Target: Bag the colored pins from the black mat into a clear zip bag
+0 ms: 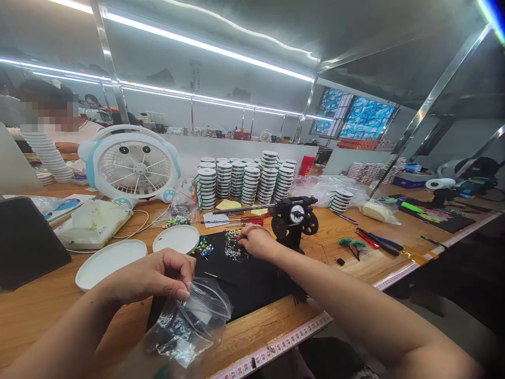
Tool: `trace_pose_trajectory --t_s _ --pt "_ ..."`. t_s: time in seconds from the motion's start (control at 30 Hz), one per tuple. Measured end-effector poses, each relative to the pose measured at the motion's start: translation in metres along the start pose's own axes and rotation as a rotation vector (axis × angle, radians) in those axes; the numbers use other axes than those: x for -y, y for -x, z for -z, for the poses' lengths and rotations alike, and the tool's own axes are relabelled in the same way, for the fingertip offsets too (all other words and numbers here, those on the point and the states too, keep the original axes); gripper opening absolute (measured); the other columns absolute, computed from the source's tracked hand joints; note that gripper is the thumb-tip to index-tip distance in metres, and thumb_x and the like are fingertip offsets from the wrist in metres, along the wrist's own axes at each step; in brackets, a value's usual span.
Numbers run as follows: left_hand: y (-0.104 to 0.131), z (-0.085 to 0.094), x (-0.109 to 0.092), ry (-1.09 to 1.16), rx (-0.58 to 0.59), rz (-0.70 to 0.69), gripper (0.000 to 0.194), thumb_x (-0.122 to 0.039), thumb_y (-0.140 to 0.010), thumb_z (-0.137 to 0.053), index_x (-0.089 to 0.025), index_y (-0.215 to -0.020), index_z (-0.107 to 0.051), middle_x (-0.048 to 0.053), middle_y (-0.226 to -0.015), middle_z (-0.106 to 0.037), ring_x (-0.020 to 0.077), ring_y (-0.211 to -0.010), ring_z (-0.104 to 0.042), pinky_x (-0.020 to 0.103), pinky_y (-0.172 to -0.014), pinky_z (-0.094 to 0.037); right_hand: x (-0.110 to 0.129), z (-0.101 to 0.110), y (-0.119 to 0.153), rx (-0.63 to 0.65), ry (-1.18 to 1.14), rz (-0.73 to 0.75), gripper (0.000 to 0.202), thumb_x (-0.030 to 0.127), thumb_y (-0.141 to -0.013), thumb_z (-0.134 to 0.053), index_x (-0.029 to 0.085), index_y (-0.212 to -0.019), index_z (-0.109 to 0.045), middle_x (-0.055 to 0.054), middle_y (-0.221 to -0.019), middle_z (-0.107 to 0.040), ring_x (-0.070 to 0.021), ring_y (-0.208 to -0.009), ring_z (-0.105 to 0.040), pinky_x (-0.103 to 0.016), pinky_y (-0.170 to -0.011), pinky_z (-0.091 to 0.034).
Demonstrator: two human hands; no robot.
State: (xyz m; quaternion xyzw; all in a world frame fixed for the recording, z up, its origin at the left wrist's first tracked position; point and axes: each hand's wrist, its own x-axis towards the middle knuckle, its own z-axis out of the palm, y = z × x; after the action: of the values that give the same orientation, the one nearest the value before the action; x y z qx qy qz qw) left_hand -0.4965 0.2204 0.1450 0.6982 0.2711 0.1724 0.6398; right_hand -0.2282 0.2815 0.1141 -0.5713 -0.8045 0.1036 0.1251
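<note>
My left hand (pixel 171 273) pinches the top edge of a clear zip bag (pixel 189 326), which hangs over the near edge of a black mat (pixel 256 287). At the mat's far side, my right hand (pixel 255 241) has its fingers pressed together beside a pile of small colourful beads and silvery pieces (pixel 232 250); whatever is between its fingertips is too small to make out. A second pile of colourful beads (pixel 204 246) lies to the left, beside a round white lid (pixel 176 239).
Behind my right hand stands a black geared winding device (pixel 294 216). Stacks of white spools (pixel 244 179) and a fan (pixel 134 166) line the back. Pliers (pixel 381 242) lie right. A white tray (pixel 110 263) and a dark tablet (pixel 29 242) sit left. A person is across the table.
</note>
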Motion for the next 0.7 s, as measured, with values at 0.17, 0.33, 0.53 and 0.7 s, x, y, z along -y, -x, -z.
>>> trace_pose_trajectory --t_s 0.17,0.33,0.53,0.7 --pt "0.001 0.000 0.002 -0.002 0.003 -0.005 0.013 -0.027 -0.066 -0.074 -0.017 -0.068 -0.067 -0.002 -0.067 -0.052 0.0098 -0.064 -0.043 0.021 -0.058 -0.033 0.004 -0.002 0.001 0.022 -0.021 0.113 0.010 0.022 -0.076 -0.061 0.023 -0.080 -0.070 0.001 -0.088 -0.067 -0.0123 -0.087 -0.058 -0.020 -0.077 -0.040" --pt "0.001 0.000 0.001 -0.015 -0.005 -0.005 0.015 -0.029 -0.066 -0.074 -0.016 -0.067 -0.067 -0.002 -0.067 -0.052 0.0103 -0.065 -0.044 0.021 -0.059 -0.033 0.007 -0.006 0.002 0.024 0.032 0.107 0.012 0.023 -0.078 -0.058 0.021 -0.077 -0.069 -0.001 -0.086 -0.066 -0.0139 -0.086 -0.057 -0.023 -0.076 -0.040" --pt "0.000 0.003 0.005 -0.019 0.000 -0.014 0.013 -0.027 -0.066 -0.074 -0.017 -0.069 -0.067 -0.002 -0.067 -0.052 0.0099 -0.065 -0.044 0.021 -0.059 -0.033 0.005 0.001 0.001 0.006 0.129 0.028 0.016 0.022 -0.079 -0.054 0.016 -0.077 -0.069 -0.007 -0.092 -0.063 -0.0168 -0.083 -0.057 -0.025 -0.074 -0.041" --pt "0.000 0.004 0.007 -0.017 0.001 -0.018 0.013 -0.027 -0.066 -0.075 -0.017 -0.069 -0.067 -0.002 -0.068 -0.053 0.0099 -0.065 -0.045 0.021 -0.059 -0.034 0.000 0.008 -0.002 -0.018 0.131 0.008 0.016 0.018 -0.080 -0.054 0.014 -0.083 -0.070 -0.008 -0.094 -0.062 -0.0160 -0.083 -0.056 -0.024 -0.072 -0.041"
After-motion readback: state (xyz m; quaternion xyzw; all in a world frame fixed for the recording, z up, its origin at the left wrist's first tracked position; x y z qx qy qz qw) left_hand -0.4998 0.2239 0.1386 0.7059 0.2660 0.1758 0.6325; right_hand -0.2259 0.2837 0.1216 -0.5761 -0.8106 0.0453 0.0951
